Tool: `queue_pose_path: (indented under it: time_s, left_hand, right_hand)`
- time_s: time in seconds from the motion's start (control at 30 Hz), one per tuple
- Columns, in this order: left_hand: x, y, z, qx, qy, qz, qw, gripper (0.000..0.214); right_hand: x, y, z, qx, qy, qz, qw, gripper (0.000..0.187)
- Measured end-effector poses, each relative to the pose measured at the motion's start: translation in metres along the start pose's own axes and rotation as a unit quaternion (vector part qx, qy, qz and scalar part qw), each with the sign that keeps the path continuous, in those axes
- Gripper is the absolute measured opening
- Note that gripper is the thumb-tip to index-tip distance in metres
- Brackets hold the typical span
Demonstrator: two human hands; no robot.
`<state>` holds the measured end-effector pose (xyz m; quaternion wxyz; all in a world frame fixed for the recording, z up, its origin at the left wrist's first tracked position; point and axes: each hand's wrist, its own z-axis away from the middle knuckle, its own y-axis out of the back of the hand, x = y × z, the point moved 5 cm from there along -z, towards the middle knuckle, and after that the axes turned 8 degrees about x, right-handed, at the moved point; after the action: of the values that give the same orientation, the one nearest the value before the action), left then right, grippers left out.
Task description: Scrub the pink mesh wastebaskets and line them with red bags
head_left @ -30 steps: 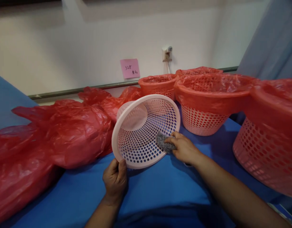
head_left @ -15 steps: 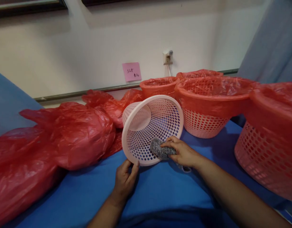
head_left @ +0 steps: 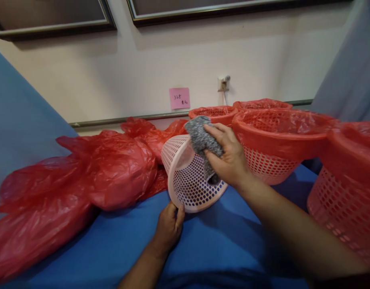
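A pale pink perforated basket (head_left: 187,182) lies on its side on the blue tabletop (head_left: 203,249), its open mouth facing me. My left hand (head_left: 169,226) grips the lower rim of that basket. My right hand (head_left: 229,156) is closed on a grey cloth (head_left: 201,140) and holds it up in front of the basket's mouth, level with the upper rim.
Crumpled red plastic bags (head_left: 91,172) are heaped on the left. Several pink baskets lined with red bags (head_left: 275,140) stand at the right and back. A pink note (head_left: 179,98) and a wall socket (head_left: 223,83) are on the wall behind.
My right hand lifted the grey cloth out of the basket's lower inside up to its upper rim. The basket turned a little and the view tilted upward.
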<state>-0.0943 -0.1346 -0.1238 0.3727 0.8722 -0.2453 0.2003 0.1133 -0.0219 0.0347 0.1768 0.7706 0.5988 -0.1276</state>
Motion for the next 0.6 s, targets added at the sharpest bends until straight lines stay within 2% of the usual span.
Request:
queue_pose_path:
  time_s: [0.13,0.23,0.33,0.43,0.5,0.6]
  left_hand:
    - [0.0,0.0,0.002,-0.012,-0.005,-0.008,1.0,0.027]
    - [-0.004,0.001,0.006,-0.028,0.001,0.005,1.0,0.026]
    - [-0.005,0.002,0.011,-0.053,-0.007,0.053,0.997,0.027]
    - [-0.004,0.002,0.014,-0.087,0.006,0.101,0.991,0.035]
    - [-0.003,0.003,0.013,-0.092,0.015,0.101,0.99,0.036]
    - [0.001,0.004,0.01,-0.077,0.017,0.092,0.993,0.029]
  right_hand:
    - [-0.048,-0.033,0.023,-0.14,0.08,-0.049,0.986,0.054]
    - [-0.06,-0.043,0.061,-0.272,0.103,-0.055,0.955,0.046]
    - [-0.043,-0.038,0.107,-0.38,0.061,-0.057,0.921,0.051]
    - [-0.011,-0.025,0.148,-0.444,-0.005,-0.027,0.896,0.056]
    - [0.007,-0.017,0.165,-0.469,-0.022,0.019,0.883,0.052]
    - [0.029,-0.008,0.171,-0.487,-0.019,0.134,0.863,0.044]
